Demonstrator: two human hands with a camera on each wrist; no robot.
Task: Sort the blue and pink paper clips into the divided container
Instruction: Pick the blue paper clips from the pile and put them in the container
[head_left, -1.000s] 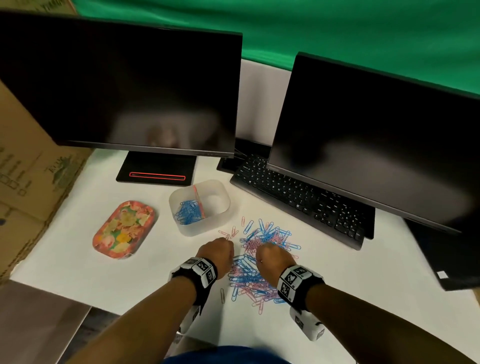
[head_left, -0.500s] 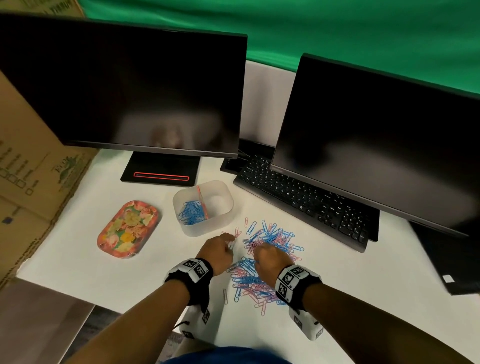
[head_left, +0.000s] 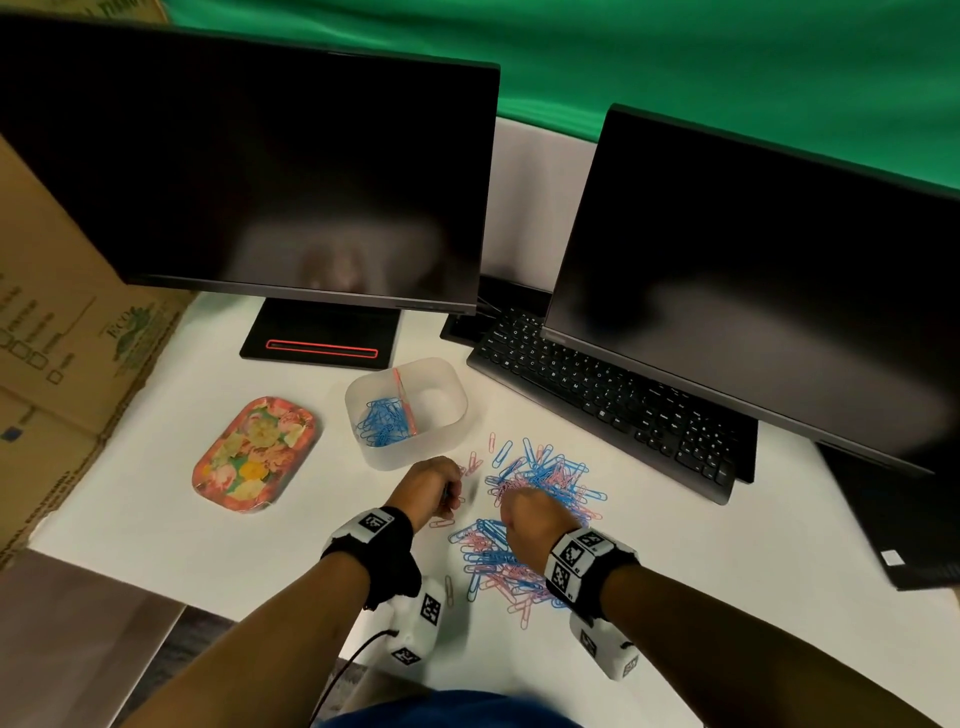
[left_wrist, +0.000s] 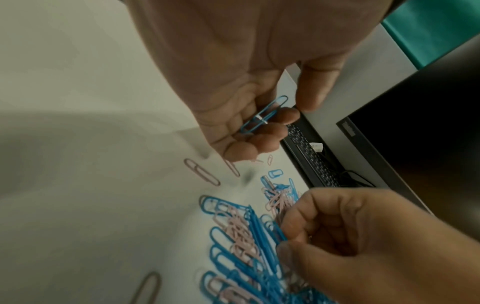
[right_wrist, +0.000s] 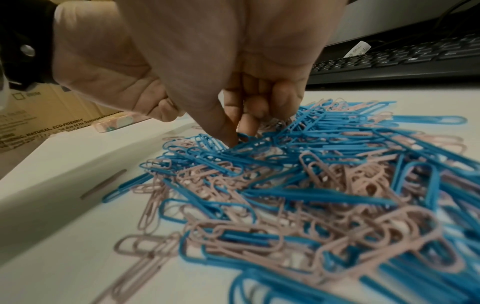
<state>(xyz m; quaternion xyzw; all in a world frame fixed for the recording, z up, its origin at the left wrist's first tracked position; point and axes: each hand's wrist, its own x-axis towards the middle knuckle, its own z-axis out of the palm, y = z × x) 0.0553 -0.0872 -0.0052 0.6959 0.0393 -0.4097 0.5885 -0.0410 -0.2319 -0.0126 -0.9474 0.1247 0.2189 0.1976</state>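
On the white tabletop (head_left: 156, 519), between the translucent plastic divided container (head_left: 447, 436) and the person's body, sits a mixed heap of blue and pink paper clips (head_left: 540, 483). Container's left compartment has a bunch of blue clips (head_left: 382, 421); the right compartment looks bare, with a pink divider between the two.

Left hand (head_left: 428, 491) is just left of the heap, near the container's front wall, fingers curled round one blue paper clip (left_wrist: 263, 115) that lies across the fingertips with the thumb (left_wrist: 314, 90) close above; clip clear of the table. A few loose pink clips (left_wrist: 201, 171) lie on the table below that hand.

Right hand (head_left: 530, 519) is down on the heap, thumb and forefinger tips together in the clips, pinching at a blue clip in the pile (right_wrist: 245, 136); can't tell if it's lifted free.

Floral oval tray (head_left: 254, 452) left of the container. Black keyboard (head_left: 613, 400) and two dark monitors (head_left: 249, 176) behind; cardboard box (head_left: 57, 338) far left.
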